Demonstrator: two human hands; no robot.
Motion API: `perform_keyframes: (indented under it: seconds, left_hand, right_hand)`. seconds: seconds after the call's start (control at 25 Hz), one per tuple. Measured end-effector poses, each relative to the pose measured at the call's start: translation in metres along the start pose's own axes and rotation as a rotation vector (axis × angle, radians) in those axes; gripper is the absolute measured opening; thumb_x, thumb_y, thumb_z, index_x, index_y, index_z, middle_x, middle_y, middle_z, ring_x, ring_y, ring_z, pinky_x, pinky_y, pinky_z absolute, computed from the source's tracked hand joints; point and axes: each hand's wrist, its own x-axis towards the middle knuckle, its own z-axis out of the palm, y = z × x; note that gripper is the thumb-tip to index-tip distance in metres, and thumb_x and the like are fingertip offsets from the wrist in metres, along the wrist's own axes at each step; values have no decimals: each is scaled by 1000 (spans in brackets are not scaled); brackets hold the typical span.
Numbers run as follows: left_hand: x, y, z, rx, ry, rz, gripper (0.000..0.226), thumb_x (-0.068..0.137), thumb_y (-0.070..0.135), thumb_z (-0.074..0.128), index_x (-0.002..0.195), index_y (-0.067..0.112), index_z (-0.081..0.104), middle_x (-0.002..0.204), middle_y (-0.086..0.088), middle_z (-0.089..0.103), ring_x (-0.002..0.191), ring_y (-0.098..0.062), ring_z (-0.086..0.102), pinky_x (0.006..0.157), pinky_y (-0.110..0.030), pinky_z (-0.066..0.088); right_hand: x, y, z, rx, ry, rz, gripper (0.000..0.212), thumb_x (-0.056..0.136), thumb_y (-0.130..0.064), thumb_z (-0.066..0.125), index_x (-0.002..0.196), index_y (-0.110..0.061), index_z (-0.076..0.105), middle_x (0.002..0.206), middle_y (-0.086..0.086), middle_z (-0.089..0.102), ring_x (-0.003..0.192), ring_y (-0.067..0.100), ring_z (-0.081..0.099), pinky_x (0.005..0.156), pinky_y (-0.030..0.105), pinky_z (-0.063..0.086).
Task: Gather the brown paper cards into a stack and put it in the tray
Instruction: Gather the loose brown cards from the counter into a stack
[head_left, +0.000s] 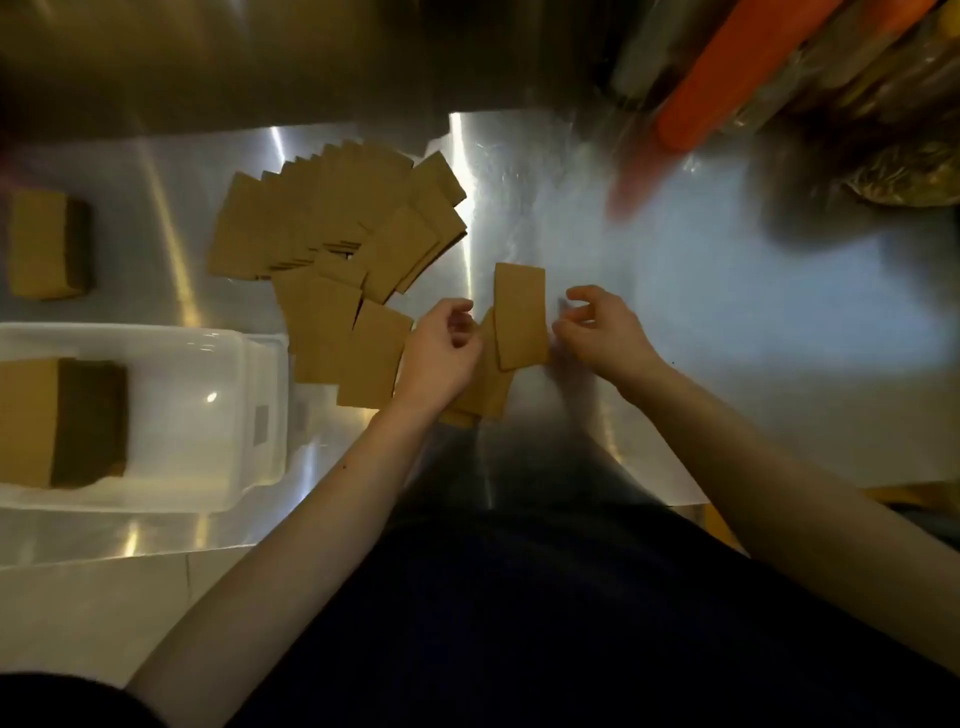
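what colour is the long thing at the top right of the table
Orange: the long object, blurred, shows only in the head view.

Nothing readable is showing up anywhere tbh. The clear tray off to the left hand's side is wearing a small grey label, but it's too blurry to read.

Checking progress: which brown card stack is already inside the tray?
The stack at lower left, inside the clear plastic tray. The other neat stack sits on the bare metal table beyond it.

tray cut off left, orange object blurred
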Motion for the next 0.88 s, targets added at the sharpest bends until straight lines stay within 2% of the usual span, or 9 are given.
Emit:
perform_keyframes:
  seconds: [0.16,0.28,0.4,0.64,0.88]
  left_hand:
    - [5,11,11,3,-16,-53,44,94,9,58,136,17,49,126,-2,58,101,-8,55,65,-8,41]
    - [5,14,14,5,-10,-53,45,93,9,58,137,17,49,129,-3,57,107,-11,57,73,-13,45]
    - [1,17,16,-21,21,-43,47,93,8,58,138,17,48,133,-4,57,115,-14,58,85,-19,48]
    - [-3,21,24,-139,-5,-105,47,93,9,58,138,17,47,134,-4,56,117,-16,58,90,-25,50]
    - [-3,20,25,-190,15,-152,45,92,9,60,135,19,49,128,-1,59,100,-7,57,82,-20,49]
  right_hand:
    - [10,9,-7,190,-30,77,48,89,-22,60,135,-18,48,126,11,59,104,23,63,93,43,53]
    - [16,15,-6,307,-55,105,49,83,-22,64,130,-15,52,126,14,59,103,27,64,93,46,54]
    - [14,14,-6,359,-70,114,48,85,-19,64,131,-14,52,127,12,59,105,25,64,94,43,54]
    - [13,14,-2,394,-85,115,44,90,-16,61,133,-11,51,126,14,59,105,24,65,93,40,54]
    - [6,15,-1,436,-108,122,38,94,-13,57,132,-11,51,121,11,61,98,18,67,85,31,57]
